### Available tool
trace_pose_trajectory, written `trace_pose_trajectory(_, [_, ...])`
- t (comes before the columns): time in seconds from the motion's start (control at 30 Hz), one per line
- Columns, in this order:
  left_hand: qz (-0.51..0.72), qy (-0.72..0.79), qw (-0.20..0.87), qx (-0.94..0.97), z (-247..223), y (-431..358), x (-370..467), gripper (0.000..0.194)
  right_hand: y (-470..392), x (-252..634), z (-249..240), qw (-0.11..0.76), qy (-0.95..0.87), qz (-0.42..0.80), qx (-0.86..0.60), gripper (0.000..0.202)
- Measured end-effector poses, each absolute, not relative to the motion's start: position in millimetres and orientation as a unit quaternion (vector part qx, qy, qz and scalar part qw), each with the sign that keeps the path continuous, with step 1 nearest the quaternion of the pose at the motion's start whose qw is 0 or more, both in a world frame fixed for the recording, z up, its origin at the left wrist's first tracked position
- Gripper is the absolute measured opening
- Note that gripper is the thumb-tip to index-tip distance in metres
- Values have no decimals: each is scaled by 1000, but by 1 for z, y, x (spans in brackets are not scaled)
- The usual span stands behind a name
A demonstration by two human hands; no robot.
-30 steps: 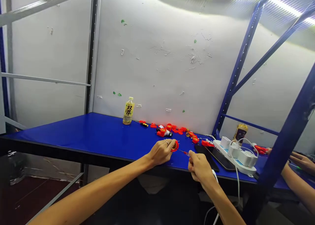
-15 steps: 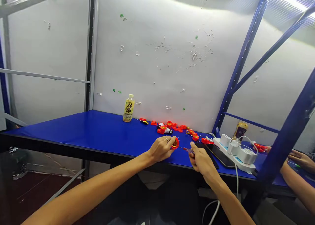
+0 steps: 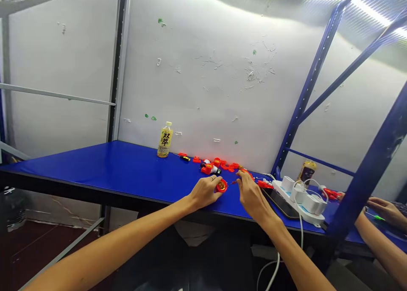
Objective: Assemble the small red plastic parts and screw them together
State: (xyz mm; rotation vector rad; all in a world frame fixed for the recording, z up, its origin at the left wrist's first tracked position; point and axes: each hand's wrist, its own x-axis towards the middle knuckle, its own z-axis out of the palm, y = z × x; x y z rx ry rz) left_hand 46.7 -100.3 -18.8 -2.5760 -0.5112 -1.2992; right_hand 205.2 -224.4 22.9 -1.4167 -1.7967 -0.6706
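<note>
Hands [image 3: 229, 191] now closer together, farther in

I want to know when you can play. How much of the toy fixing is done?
Hard to say what is finished: no complete piece shows. Right now the left hand holds a round orange part on the blue table, and the right hand points a small screwdriver at it. A heap of loose orange parts lies behind, so plenty seems left.

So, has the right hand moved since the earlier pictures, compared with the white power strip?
Yes. The right hand has gone forward, from the table's near edge toward the red parts, level now with the white power strip.
</note>
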Motion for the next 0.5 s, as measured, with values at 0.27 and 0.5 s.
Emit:
trace_pose_trajectory(0.27, [-420, -148, 85, -891, -21, -99, 45, 28, -247, 207, 80, 162, -760, -94, -622, 25])
trace_pose_trajectory(0.5, [-453, -142, 118, -872, -20, -97, 43, 28, -239, 199, 84, -5, -733, -214, -646, 29])
